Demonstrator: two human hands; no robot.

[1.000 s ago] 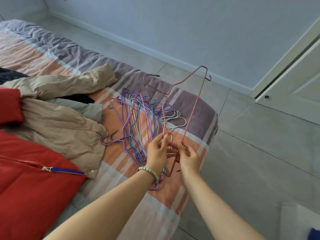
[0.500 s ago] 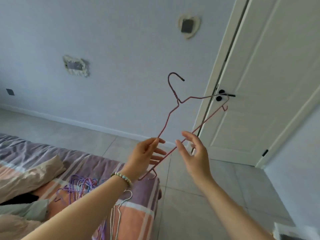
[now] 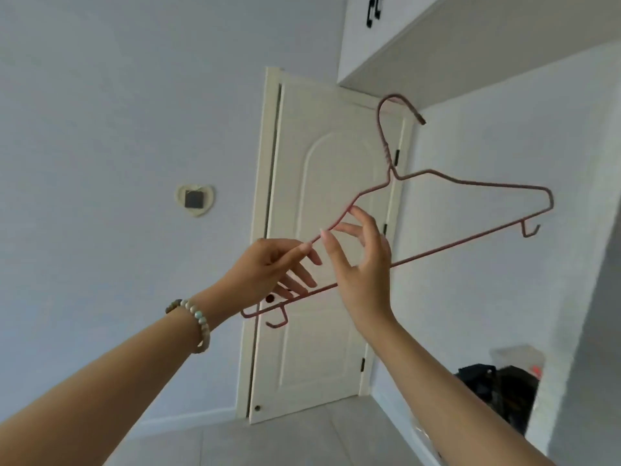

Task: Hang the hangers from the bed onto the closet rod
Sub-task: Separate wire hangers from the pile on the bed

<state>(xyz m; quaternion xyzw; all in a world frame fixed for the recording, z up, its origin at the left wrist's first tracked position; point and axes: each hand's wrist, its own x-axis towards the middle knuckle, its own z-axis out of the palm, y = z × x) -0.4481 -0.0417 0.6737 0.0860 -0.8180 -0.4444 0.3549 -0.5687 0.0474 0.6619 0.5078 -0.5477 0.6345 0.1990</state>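
One pink wire hanger (image 3: 386, 153) is being held aloft near the view's centre. Its hook is pointing toward 12 o'clock, so it is standing ready to drop over a rod, and its bar is sloping from 7 o'clock up to 2 o'clock. We are pinching the lower shoulder wire with our left hand (image 3: 268, 267), thumb against forefinger, the other fingers bracing the bar, probably against swinging. Our right hand (image 3: 366, 274) is touching the same wire at 1 o'clock of the left; whether it is gripping we cannot tell. We are facing a white door (image 3: 319, 331) beneath an overhead cabinet (image 3: 437, 45). No closet rod is showing, so we judge the hanging not yet done.
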